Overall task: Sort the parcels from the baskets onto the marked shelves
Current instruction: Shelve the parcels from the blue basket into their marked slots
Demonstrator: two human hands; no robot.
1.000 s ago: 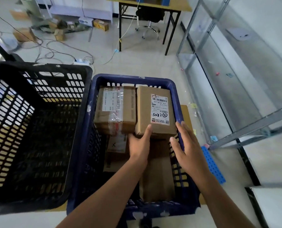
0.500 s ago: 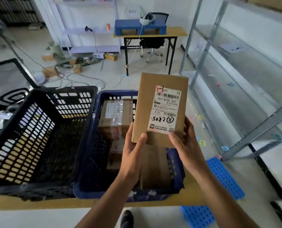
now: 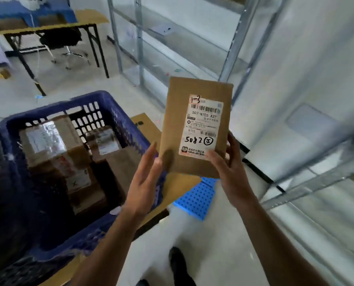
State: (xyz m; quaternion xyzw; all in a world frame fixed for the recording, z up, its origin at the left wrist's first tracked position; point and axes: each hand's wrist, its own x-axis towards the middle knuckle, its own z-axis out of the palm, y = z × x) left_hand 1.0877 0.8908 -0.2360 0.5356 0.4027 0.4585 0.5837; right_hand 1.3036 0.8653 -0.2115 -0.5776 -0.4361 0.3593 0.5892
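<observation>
While the right hand (image 3: 231,172) grips the lower right corner of the parcel (image 3: 176,124), thumb on its face and fingers curled behind the right edge, the left hand (image 3: 146,182) lies with straight fingers along the lower left edge. Firm contact on that side cannot be confirmed.

**Position.** The parcel is held upright in the air, label (image 3: 203,124) toward the camera. It is past the right rim of the blue basket (image 3: 54,106), over the right edge of the worktop (image 3: 145,122), and faces the metal shelving (image 3: 234,44).

**Change.** One second ago the parcel lay in the far right corner of the blue basket with both hands at its near edge. Half a second ago it stood above the basket, pinched by both hands. It has now moved right, clear of the basket, and the left hand has released its pinch.

**Meaning for the task.** The pick is complete. The label carries a handwritten "1-3" at its top, probably the shelf mark, so the next step is likely to find that shelf and place the parcel there. A taped parcel (image 3: 48,145) and at least one more remain in the basket, so sorting is far from finished. A one-handed corner grip may let the parcel tip; support from the left hand is advisable.
</observation>
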